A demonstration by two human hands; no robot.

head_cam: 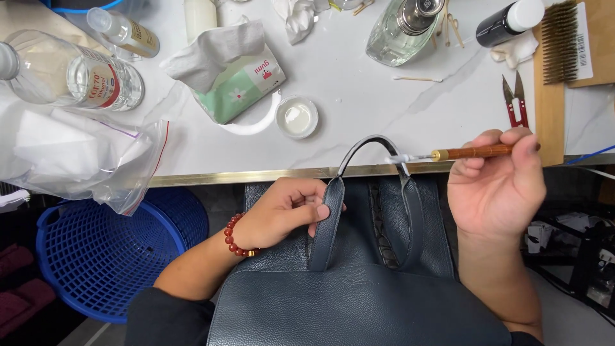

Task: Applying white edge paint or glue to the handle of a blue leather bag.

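The left hand [285,214] pinches the dark bag's [359,295] handle [333,218] over the lap, while the right hand [496,186], at three o'clock, holds a wooden-handled tool [471,152] level, its tip pointing nine o'clock onto the handle's arch at the tabletop [359,96] edge.

A white marble-patterned desk [359,102] with a thin brass-coloured edge fills the upper half — evenly and brightly lit. Below it the floor lies in shadow; a blue plastic mesh basket [109,256] stands at the left.
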